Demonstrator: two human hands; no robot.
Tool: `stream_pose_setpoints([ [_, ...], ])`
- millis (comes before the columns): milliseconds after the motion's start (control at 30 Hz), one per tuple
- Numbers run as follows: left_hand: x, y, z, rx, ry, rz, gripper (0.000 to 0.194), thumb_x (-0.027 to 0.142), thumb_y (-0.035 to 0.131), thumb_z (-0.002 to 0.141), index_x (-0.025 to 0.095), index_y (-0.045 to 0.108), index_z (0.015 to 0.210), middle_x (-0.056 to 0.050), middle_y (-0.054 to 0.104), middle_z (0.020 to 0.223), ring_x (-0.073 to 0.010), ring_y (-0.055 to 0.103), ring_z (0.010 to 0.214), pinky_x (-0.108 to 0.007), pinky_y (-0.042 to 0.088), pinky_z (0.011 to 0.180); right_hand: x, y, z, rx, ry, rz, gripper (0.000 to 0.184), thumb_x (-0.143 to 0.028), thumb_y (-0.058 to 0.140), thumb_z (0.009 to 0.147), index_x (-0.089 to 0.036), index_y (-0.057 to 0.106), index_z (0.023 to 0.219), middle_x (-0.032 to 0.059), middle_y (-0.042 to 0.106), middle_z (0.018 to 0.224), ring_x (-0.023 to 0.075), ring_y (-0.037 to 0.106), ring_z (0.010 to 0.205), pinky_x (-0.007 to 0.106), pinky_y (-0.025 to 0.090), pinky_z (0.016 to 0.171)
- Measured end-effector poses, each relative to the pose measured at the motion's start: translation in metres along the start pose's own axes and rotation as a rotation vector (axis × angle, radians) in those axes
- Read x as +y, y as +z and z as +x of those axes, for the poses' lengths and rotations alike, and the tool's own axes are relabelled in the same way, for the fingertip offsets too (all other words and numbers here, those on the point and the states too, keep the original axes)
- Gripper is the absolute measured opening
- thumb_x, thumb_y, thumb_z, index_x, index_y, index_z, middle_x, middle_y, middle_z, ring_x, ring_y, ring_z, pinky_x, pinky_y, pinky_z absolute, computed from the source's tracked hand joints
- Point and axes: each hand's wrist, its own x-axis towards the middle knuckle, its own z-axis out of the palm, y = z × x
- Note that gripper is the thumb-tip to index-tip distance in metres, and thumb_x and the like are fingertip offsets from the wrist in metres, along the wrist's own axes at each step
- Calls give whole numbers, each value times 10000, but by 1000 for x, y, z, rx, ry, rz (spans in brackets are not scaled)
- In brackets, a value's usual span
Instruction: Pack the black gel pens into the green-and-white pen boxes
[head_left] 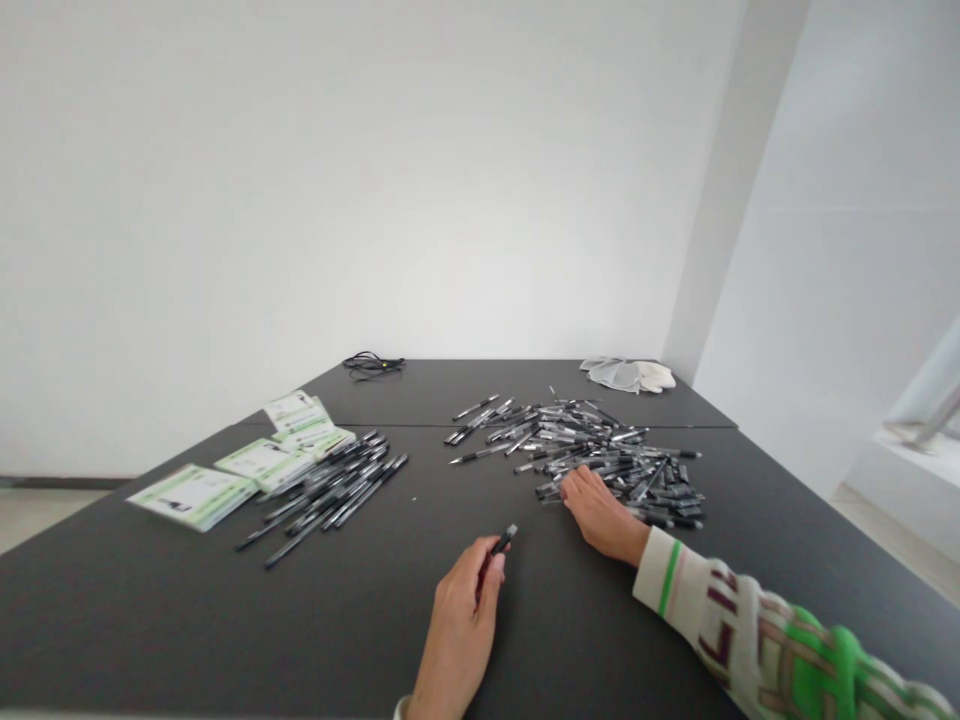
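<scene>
My left hand (461,610) is closed around a black pen (501,545) whose tip sticks out past my fingers, low over the dark table (150,610). My right hand (600,515) rests at the near left edge of a big loose heap of black pens (592,450); its fingers reach into the heap and are partly hidden. To the left lies a smaller, roughly aligned group of black pens (330,490).
White and green paper packets (195,493) lie at the left of the table, with more packets (304,420) behind them. A coiled black cable (373,365) sits at the far edge. Light gloves (630,374) lie at the far right corner.
</scene>
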Motion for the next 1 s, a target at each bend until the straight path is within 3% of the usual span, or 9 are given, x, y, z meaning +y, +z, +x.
stream_pose_setpoints([
  [133,-2,1,-2,17,23,33,345,410,401,965,187,601,1138,-111,696,1124,-217,673,968,-383,523,896,-16,-15,5,15,-82,35,179,-89,363,965,-131,533,926,105,558,918,238,461,865,386,407,817],
  [367,-7,0,-4,20,95,79,317,358,409,970,201,610,1157,-108,677,1166,-222,647,1055,-414,507,961,-45,-89,2,15,-191,306,101,-158,437,983,-180,536,990,49,606,917,189,513,874,311,400,805],
  [467,-5,0,-5,6,125,84,296,345,426,966,224,619,1155,-89,684,1142,-217,643,1059,-422,501,979,-52,-109,-1,-48,-238,269,130,-176,430,988,-182,556,959,44,613,874,194,511,852,319,388,791],
  [700,-1,-2,-8,-19,150,97,278,329,441,962,244,632,1146,-84,687,1114,-235,625,1083,-488,470,1010,-55,-115,-1,-144,-266,184,170,-179,413,989,-191,568,921,33,610,834,185,502,816,310,376,777],
  [1000,1,-2,-10,-32,137,103,284,327,426,968,233,630,1142,-85,688,1127,-229,627,1086,-467,485,999,-54,-121,0,-182,-278,126,150,-172,423,980,-197,554,909,29,606,838,185,509,818,310,357,761],
])
